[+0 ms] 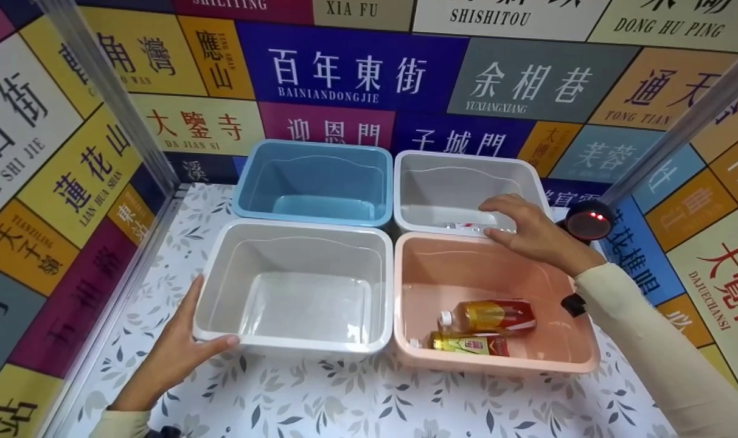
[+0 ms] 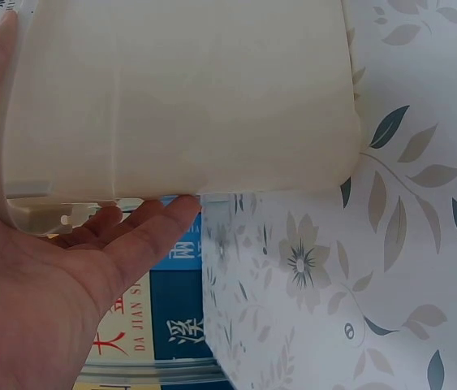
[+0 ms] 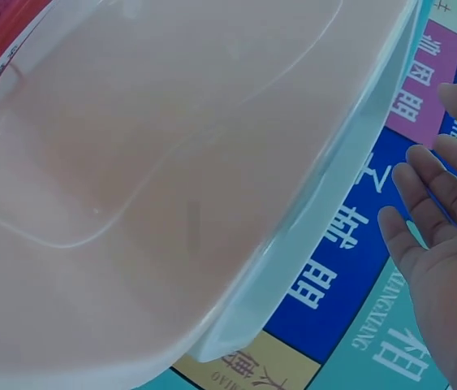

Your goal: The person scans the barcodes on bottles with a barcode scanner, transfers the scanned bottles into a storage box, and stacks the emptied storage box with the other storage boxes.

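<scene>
My left hand [image 1: 177, 340] rests at the front left corner of the front white tub [image 1: 295, 349], thumb on the front rim and fingers along the left side. In the left wrist view those fingers [image 2: 151, 236] stretch out, touching the tub's outer wall. My right hand [image 1: 530, 234] hovers over the back light-grey tub [image 1: 466, 157], its fingers spread and loosely bent with nothing held. Below its fingertips a clear bottle [image 1: 464, 225] with a bit of red lies inside, partly hidden by the near rim.
The front right pink tub [image 1: 496, 364] holds a bottle of amber drink [image 1: 496, 314] and a yellow-labelled bottle [image 1: 469, 344], both lying down. A blue tub [image 1: 314, 216] stands back left. Sign-covered walls and a clear post [image 1: 679, 115] border the leaf-patterned table [image 1: 320, 407].
</scene>
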The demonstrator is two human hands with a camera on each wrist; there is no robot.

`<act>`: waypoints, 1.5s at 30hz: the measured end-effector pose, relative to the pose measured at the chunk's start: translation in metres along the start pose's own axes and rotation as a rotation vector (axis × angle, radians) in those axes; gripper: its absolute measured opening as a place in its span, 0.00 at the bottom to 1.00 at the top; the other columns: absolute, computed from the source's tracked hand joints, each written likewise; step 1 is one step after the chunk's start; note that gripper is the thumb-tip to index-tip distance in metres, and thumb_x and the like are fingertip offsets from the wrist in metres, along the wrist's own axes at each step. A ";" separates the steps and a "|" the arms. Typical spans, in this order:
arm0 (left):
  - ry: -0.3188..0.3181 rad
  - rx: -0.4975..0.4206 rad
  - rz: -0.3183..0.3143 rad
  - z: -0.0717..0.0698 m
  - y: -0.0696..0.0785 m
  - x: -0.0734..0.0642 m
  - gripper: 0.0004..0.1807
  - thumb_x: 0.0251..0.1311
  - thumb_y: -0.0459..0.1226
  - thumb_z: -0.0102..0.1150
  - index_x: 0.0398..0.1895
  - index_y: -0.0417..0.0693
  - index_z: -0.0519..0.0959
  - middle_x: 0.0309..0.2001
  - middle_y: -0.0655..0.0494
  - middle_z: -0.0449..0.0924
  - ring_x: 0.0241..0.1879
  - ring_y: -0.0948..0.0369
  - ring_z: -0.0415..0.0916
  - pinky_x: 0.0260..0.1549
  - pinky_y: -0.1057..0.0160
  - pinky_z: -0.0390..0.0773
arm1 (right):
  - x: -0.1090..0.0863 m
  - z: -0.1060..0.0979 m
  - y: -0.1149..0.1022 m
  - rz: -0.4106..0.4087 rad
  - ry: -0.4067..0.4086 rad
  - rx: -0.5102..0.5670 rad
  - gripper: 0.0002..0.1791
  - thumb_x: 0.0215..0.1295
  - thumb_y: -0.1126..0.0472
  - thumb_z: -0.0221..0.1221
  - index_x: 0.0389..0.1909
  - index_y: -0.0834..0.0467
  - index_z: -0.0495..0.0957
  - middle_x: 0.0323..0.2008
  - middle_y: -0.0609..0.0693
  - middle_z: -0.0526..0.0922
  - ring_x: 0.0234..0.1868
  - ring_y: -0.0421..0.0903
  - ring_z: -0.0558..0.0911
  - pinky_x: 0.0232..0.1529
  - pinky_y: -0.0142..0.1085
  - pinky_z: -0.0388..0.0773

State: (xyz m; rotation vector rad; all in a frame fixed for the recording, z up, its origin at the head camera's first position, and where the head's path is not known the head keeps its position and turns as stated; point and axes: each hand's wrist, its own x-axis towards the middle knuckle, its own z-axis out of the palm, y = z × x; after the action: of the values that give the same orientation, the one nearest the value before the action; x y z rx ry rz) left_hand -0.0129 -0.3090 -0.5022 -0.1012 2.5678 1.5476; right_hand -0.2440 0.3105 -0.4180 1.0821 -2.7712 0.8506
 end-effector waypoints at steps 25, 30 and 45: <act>0.004 -0.013 0.006 0.001 -0.001 -0.001 0.76 0.61 0.47 0.84 0.92 0.68 0.28 0.91 0.41 0.34 0.81 0.32 0.55 0.74 0.22 0.57 | -0.020 0.010 -0.026 -0.066 -0.047 -0.010 0.24 0.72 0.65 0.73 0.67 0.60 0.84 0.66 0.53 0.85 0.69 0.55 0.79 0.69 0.63 0.78; 0.009 -0.001 0.019 0.002 -0.002 -0.001 0.75 0.62 0.46 0.83 0.92 0.67 0.29 0.90 0.40 0.37 0.79 0.34 0.59 0.73 0.23 0.61 | -0.024 0.016 -0.026 -0.090 -0.078 -0.017 0.24 0.72 0.64 0.73 0.66 0.64 0.83 0.65 0.55 0.85 0.68 0.57 0.80 0.68 0.62 0.79; 0.012 -0.031 0.048 0.003 -0.002 0.000 0.74 0.62 0.45 0.83 0.92 0.71 0.31 0.90 0.41 0.40 0.77 0.35 0.61 0.72 0.24 0.62 | -0.039 0.028 -0.031 -0.059 -0.136 -0.038 0.20 0.73 0.63 0.71 0.64 0.58 0.86 0.63 0.54 0.87 0.67 0.54 0.80 0.69 0.59 0.79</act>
State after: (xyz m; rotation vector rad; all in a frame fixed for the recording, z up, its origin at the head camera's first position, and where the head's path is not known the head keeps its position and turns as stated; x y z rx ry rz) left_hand -0.0124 -0.3072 -0.5059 -0.0530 2.5744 1.6090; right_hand -0.1900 0.3015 -0.4359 1.2535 -2.8341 0.7410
